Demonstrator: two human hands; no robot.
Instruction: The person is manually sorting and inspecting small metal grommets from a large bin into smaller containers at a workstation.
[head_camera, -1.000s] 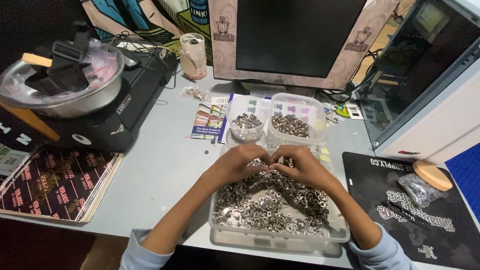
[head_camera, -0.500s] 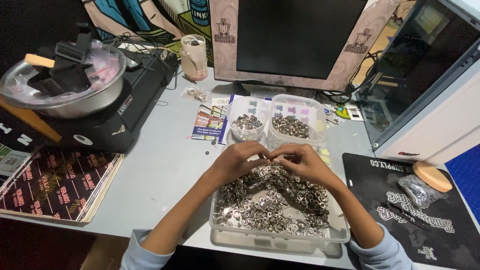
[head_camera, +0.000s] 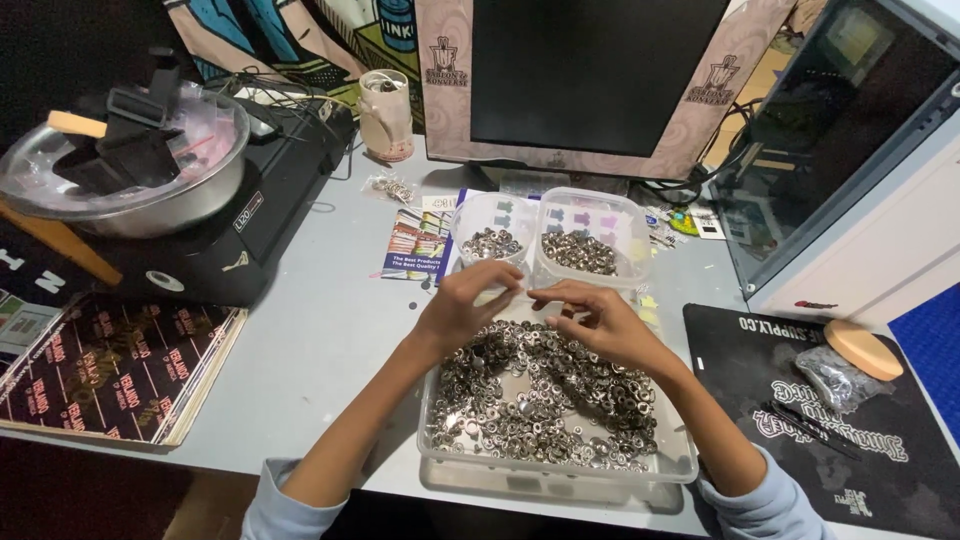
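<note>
I am holding both hands over the clear plastic tray (head_camera: 440, 455), which is standing at the near edge of the grey table (head_camera: 320, 330) and is full of small metal rings (head_camera: 540, 400). My left hand (head_camera: 462, 305) is hovering above the far left part of the tray, with the fingers curled and the fingertips pressed together; they seem to be pinching something small, but I cannot tell what. My right hand (head_camera: 598, 322) is just beside it, almost touching, fingers also bent toward the left hand (its grip is too small to judge). Just behind the hands, two clear containers are standing side by side: a round tub (head_camera: 492, 228) and a square tub (head_camera: 592, 238), each one holding more metal pieces. A dark monitor (head_camera: 590, 70) is standing further back.
</note>
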